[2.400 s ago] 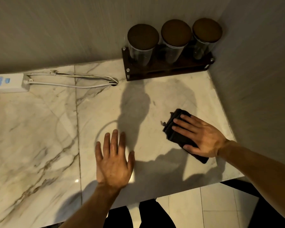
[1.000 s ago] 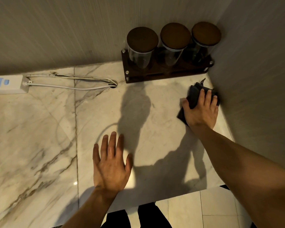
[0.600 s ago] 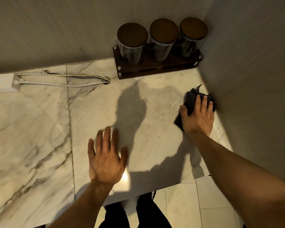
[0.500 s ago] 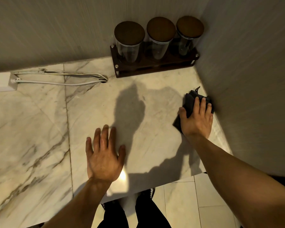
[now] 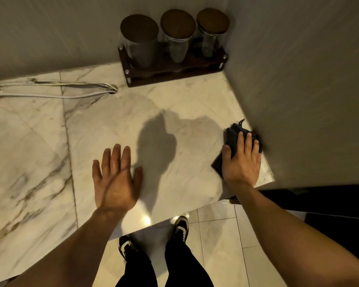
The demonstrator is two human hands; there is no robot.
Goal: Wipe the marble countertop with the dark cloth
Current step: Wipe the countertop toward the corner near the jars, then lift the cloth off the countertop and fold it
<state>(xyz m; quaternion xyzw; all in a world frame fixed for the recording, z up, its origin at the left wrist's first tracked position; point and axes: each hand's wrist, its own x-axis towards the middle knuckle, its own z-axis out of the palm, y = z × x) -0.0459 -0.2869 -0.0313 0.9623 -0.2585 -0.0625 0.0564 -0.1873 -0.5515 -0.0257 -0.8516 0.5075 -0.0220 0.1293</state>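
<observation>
The white marble countertop (image 5: 112,125) with grey veins fills the middle of the view. A folded dark cloth (image 5: 231,137) lies on it at the right, against the side wall. My right hand (image 5: 241,160) presses flat on the cloth, fingers spread over it, and covers most of it. My left hand (image 5: 116,179) rests flat on the marble near the front edge, fingers apart, holding nothing.
Three glass jars with dark lids (image 5: 177,36) stand in a dark wooden rack (image 5: 174,71) in the back corner. White cables (image 5: 54,90) run along the back wall to a power strip at the left edge. Grey walls close the back and right. Below the counter edge are floor tiles and my shoes.
My right hand slid the cloth from the front right up to the side wall, then drew it back toward the front edge. The left hand stayed flat in place.
</observation>
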